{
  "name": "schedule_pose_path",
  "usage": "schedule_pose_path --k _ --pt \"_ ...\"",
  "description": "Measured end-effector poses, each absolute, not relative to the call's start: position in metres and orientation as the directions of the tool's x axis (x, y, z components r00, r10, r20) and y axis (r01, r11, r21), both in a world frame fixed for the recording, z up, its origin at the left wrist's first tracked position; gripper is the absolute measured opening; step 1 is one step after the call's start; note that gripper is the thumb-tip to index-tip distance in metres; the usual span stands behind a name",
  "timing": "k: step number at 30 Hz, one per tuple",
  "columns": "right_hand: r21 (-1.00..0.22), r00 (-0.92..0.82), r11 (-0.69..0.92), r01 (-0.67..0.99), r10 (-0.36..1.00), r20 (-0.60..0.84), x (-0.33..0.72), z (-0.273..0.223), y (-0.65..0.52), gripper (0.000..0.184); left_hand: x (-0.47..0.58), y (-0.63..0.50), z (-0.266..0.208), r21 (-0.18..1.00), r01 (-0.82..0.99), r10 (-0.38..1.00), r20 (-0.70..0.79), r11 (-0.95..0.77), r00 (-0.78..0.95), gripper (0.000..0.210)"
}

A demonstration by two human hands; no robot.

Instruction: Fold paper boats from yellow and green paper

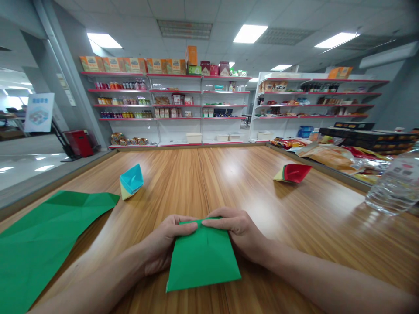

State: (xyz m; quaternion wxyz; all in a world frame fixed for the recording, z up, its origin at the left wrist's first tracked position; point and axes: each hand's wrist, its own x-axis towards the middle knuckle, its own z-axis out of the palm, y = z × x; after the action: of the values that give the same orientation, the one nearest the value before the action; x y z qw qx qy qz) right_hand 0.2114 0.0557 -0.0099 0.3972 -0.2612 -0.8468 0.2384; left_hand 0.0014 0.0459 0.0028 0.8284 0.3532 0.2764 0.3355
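Note:
Between my two hands is a folded piece of green paper (204, 261), its wide edge toward me and its narrow edge away. My left hand (166, 240) grips the far left corner, thumb on top and fingers underneath. At the far right corner my right hand (244, 233) pinches the same paper, with its thumb and index finger lying over the top edge. The two thumbs and fingertips nearly meet at the middle of that edge. A larger creased green sheet (49, 240) lies on the table to the left.
A blue folded paper boat (132, 181) stands beyond my left hand, a red one (293, 173) at the right. A clear plastic bottle (394, 183) stands on the right of the wooden table (203, 174). Snack packets (330, 157) and stocked shelves (176, 104) are beyond.

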Motion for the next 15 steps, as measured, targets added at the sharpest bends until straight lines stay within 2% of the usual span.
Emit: schedule_pose_path --k 6,12,15 --pt "-0.660 -0.494 0.696 0.282 0.695 0.522 0.2099 -0.0135 0.0588 0.036 0.0038 0.0477 -0.0028 0.853 -0.393 0.871 -0.134 0.344 0.473 0.031" --pt "-0.615 -0.520 0.720 0.322 0.677 0.520 0.2111 -0.0198 0.0601 0.039 0.0020 0.0487 0.0025 0.879 -0.372 0.932 -0.184 0.298 0.313 0.062" --pt "-0.592 -0.484 0.728 0.347 0.679 0.552 0.2111 -0.0202 0.0602 0.038 0.0018 0.0455 0.0059 0.846 -0.421 0.918 -0.179 0.327 0.353 0.064"
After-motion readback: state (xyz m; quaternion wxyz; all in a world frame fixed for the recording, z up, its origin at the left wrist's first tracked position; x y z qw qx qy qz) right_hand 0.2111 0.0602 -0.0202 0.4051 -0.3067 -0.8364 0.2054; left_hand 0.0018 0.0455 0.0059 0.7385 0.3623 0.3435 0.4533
